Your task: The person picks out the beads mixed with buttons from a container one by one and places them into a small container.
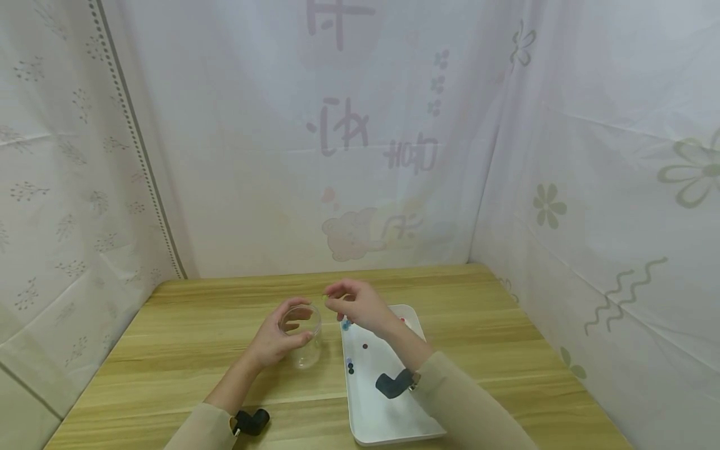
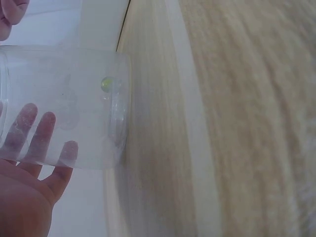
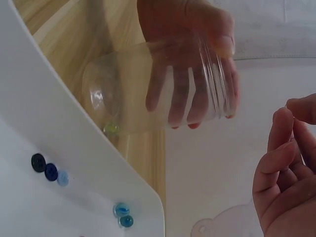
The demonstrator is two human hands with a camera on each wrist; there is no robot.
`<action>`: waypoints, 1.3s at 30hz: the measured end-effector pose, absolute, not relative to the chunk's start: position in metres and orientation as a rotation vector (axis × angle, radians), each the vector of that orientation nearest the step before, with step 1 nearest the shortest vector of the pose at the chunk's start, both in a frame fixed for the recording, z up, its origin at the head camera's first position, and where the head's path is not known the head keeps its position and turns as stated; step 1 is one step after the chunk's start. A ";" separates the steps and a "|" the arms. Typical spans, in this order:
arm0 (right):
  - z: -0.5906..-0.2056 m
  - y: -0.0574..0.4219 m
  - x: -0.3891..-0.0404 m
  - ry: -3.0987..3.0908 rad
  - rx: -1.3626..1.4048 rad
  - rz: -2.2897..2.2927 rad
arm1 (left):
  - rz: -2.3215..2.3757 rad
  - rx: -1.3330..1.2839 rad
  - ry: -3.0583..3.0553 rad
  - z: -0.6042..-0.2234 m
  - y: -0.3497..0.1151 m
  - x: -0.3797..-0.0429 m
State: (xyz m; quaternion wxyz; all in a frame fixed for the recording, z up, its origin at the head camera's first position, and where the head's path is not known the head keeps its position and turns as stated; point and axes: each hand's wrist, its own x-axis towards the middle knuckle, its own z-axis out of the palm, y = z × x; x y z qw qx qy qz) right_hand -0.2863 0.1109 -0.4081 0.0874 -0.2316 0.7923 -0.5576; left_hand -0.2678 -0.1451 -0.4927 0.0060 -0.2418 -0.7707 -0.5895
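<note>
My left hand (image 1: 277, 336) grips a clear plastic jar (image 1: 306, 350) near its rim, thumb on one side and fingers round the other. The jar stands upright on the table, its mouth upward. At its bottom lies a yellow-green marble (image 2: 106, 84), seen through the wall. My right hand (image 1: 360, 306) is raised to the right of the jar's mouth, above the far end of a white tray (image 1: 382, 412). Its thumb and forefinger meet in a pinch, with a small yellow-green marble (image 1: 325, 300) showing at the fingertips, mostly hidden.
Blue-green marbles (image 3: 122, 210) lie near the tray's far corner. Dark round pieces (image 3: 44, 167) and a pale blue marble (image 3: 62, 177) sit by its left wall. A small dark red piece (image 1: 365, 346) rests further in. Printed curtains (image 1: 253, 156) hang beyond the wooden table (image 1: 169, 350).
</note>
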 end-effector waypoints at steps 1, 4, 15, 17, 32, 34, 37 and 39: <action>-0.405 0.110 -0.283 2.360 -0.689 -1.657 | -1.845 -0.755 -2.413 -0.493 -0.145 -0.268; -0.391 0.107 -0.273 2.362 -0.684 -1.643 | -1.848 -0.754 -2.417 -0.494 -0.146 -0.269; -0.392 0.092 -0.274 2.326 -0.747 -1.662 | -1.848 -0.730 -2.432 -0.494 -0.145 -0.268; -0.399 0.089 -0.279 2.318 -0.770 -1.652 | -1.845 -0.729 -2.433 -0.494 -0.145 -0.267; -0.402 0.080 -0.280 2.312 -0.794 -1.619 | -1.853 -0.705 -2.446 -0.492 -0.145 -0.265; -0.402 0.079 -0.280 2.319 -0.799 -1.611 | -1.850 -0.706 -2.444 -0.492 -0.145 -0.265; -0.403 0.077 -0.280 2.330 -0.809 -1.598 | -1.846 -0.712 -2.437 -0.492 -0.146 -0.265; -0.403 0.076 -0.280 2.341 -0.819 -1.585 | -1.843 -0.716 -2.433 -0.493 -0.146 -0.266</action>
